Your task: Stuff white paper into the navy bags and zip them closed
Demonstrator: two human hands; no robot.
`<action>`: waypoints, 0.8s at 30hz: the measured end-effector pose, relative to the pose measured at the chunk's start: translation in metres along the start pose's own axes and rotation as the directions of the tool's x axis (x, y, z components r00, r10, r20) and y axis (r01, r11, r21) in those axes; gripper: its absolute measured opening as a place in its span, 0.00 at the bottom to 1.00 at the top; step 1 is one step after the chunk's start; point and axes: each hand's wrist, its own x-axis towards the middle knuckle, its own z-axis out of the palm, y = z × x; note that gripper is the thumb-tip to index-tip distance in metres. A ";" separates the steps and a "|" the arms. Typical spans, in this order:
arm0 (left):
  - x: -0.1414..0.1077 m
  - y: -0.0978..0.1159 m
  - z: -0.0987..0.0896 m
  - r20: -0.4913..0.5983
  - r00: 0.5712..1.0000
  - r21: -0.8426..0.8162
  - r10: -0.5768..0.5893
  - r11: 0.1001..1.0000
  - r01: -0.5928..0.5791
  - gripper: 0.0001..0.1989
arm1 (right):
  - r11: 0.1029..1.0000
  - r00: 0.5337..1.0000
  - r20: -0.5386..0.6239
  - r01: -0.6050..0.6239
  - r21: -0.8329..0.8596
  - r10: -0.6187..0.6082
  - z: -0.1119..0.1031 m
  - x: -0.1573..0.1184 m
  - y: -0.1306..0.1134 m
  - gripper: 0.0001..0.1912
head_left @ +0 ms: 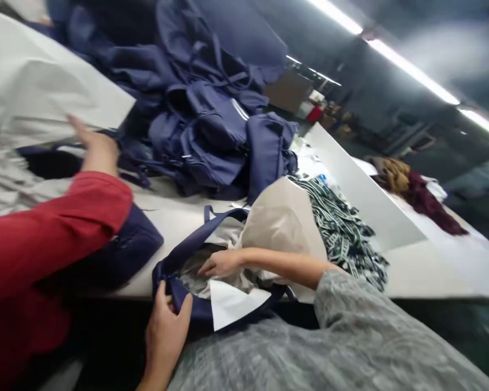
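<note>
The left hand (165,331) pinches the navy bag (195,307) rim, its grip closed, keeping the mouth open while the right hand (220,264), fingers loosely curled, presses white paper (232,304) inside.

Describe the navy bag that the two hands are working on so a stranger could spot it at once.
Start at the white table and go to its near edge, below the navy pile. The open bag hangs there, its rim gripped by the left hand, the right hand inside. Unlike the piled bags, it gapes open, stuffed with white paper.
</note>
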 end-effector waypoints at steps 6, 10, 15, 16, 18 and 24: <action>0.019 0.060 -0.040 -0.135 0.798 -0.039 0.587 0.802 -0.597 0.31 | 0.965 0.992 -0.111 0.086 0.249 -0.059 -0.040 -0.168 -0.026 0.19; 0.056 0.111 -0.006 0.180 0.653 -0.239 0.735 0.677 -0.696 0.41 | 0.949 0.416 -0.869 0.041 0.311 0.267 -0.013 -0.238 0.008 0.24; 0.081 0.174 0.079 0.422 0.449 -0.197 0.787 0.563 -0.802 0.50 | 0.880 -0.028 -0.950 -0.367 0.300 0.312 -0.002 -0.238 0.067 0.57; 0.082 0.182 0.092 0.453 0.417 -0.216 0.788 0.551 -0.806 0.50 | 0.882 0.018 -0.947 -0.372 0.291 0.320 -0.002 -0.229 0.072 0.56; 0.084 0.191 0.110 0.487 0.398 -0.251 0.777 0.561 -0.789 0.49 | 0.924 0.137 -0.956 -0.322 0.205 0.260 -0.003 -0.209 0.072 0.45; 0.081 0.179 0.100 0.702 0.451 -0.154 0.552 0.735 -0.660 0.27 | 0.991 0.511 -0.849 0.081 -0.107 -0.133 -0.013 -0.165 0.060 0.19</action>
